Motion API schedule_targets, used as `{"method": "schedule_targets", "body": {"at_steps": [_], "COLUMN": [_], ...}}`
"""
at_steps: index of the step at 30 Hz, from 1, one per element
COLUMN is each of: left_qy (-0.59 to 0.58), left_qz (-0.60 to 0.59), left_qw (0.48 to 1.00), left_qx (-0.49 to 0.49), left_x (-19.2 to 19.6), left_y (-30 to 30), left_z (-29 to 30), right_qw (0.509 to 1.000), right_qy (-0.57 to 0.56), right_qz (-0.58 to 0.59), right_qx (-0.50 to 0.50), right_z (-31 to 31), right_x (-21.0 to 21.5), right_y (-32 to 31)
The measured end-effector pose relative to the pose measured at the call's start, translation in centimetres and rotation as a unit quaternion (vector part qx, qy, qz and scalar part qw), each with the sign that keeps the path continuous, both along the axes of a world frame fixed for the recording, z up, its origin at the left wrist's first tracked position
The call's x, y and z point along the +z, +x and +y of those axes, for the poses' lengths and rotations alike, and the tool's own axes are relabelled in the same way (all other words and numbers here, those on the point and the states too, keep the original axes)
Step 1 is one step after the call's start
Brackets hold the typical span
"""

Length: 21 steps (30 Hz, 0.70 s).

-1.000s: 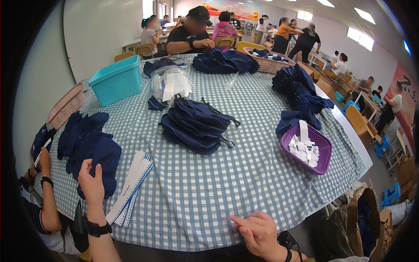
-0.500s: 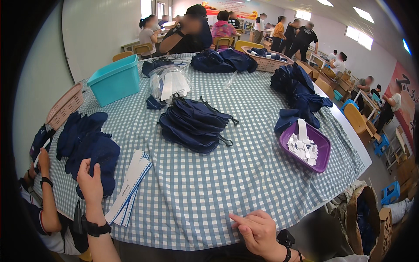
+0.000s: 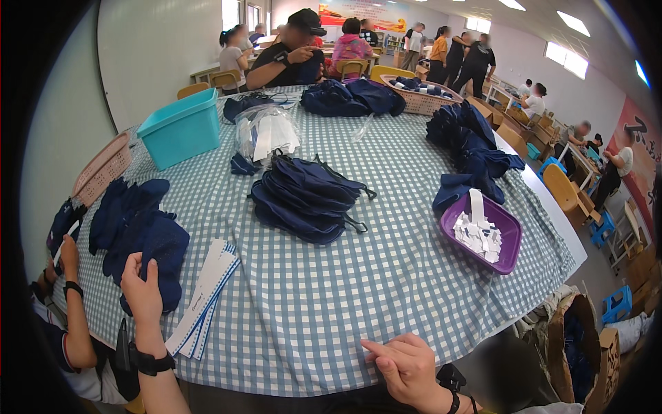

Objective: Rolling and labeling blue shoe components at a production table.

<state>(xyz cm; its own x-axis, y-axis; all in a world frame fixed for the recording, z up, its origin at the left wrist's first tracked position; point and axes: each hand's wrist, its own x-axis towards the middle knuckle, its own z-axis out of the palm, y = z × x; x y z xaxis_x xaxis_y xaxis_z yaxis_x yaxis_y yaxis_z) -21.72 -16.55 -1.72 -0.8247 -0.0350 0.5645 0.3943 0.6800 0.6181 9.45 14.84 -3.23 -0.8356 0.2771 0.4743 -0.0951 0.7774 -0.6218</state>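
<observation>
My left hand (image 3: pixel 141 290) rests flat, fingers apart, on one navy cloth pile (image 3: pixel 141 238) at the tabletop (image 3: pixel 331 297) edge. My right hand (image 3: pixel 407 366) is empty, forefinger pressing the checked cloth. One stack of white slips (image 3: pixel 203 297) lies between them; I count one purple tray (image 3: pixel 483 234), one teal bin (image 3: pixel 181 127).

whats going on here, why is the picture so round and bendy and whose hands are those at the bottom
There is no machine here. A person wears a wide fisheye camera on the head, looking down, which bends straight edges near the rim. The two hands at the bottom are that person's own. The left hand rests on a pile of dark blue cloth pieces, beside a stack of white paper slips. The right hand lies on the checked tablecloth, forefinger out, holding nothing. Also on the table: a stack of blue bags, a purple tray of white tags, and a teal bin. Another person's arm shows at far left, and others sit across the table.
</observation>
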Motion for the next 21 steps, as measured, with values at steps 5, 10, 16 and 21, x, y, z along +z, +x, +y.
{"method": "schedule_targets", "body": {"at_steps": [5,10,16,21], "left_qy": [-0.002,-0.003,0.005,0.002], "left_qz": [0.007,0.017,0.008,0.022], "left_qw": [1.000,1.000,1.000,1.000], "left_qx": [0.005,0.005,-0.004,0.003], "left_x": [-0.04,-0.15,-0.01,-0.24], "left_y": [-0.04,-0.16,-0.12,-0.22], "left_z": [0.35,0.21,0.07,0.09], "right_qw": [1.000,1.000,1.000,1.000], "right_qy": [0.004,0.006,0.004,0.004], "right_qz": [0.003,0.000,-0.001,0.004], "right_qx": [-0.001,0.002,0.004,0.008], "right_z": [0.24,0.24,0.20,0.24], "right_x": [-0.07,-0.04,-0.09,-0.08], "right_y": [0.19,0.06,0.08,0.16]}}
